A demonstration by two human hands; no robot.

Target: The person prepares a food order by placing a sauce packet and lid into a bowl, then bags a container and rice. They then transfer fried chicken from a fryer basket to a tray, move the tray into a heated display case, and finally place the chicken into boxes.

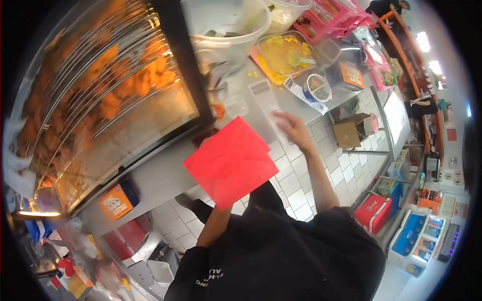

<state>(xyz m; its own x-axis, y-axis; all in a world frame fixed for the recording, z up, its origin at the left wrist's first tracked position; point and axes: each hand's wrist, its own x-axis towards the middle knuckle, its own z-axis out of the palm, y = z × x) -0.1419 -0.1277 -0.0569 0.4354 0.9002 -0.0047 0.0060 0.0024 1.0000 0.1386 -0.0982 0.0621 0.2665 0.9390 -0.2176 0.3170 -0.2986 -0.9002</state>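
A flat red paper bag is held up in front of my chest, above the steel counter edge. My left forearm runs up underneath it, and the hand itself is hidden behind the bag. My right hand reaches out over the counter with its fingers spread, resting at the near end of a long white and clear sleeve. Nothing is gripped in it.
A heated glass case of fried chicken fills the left. Clear tubs of food, a small bowl and an orange box stand further along the counter. On the tiled floor are a cardboard box and a red cooler. Other people work far off.
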